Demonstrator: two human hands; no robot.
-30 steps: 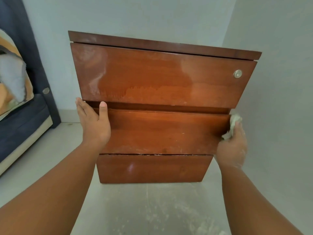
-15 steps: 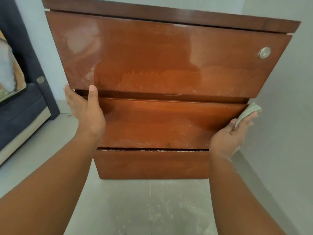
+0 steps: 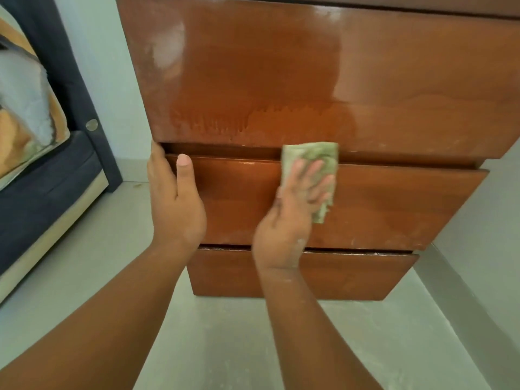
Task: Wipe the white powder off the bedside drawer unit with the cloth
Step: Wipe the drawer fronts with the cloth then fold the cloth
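Observation:
The brown wooden drawer unit [image 3: 380, 88] with three drawer fronts fills the middle of the view. A whitish powder haze [image 3: 168, 49] lies on the left part of its top drawer front. My right hand [image 3: 292, 212] presses a pale green cloth [image 3: 312, 156] flat against the upper middle of the second drawer front, fingers spread over it. At that drawer's left end, my left hand [image 3: 174, 204] grips the edge, thumb on the front face.
A dark blue bed frame [image 3: 42, 192] with a patterned pillow [image 3: 25, 108] stands at the left. A grey wall [image 3: 492, 235] runs close along the unit's right side. The grey floor [image 3: 230, 347] in front carries faint white powder traces.
My right hand has moved the cloth from the right end of the second drawer to its middle. The view has come closer to the unit. My left hand stays at the left edge.

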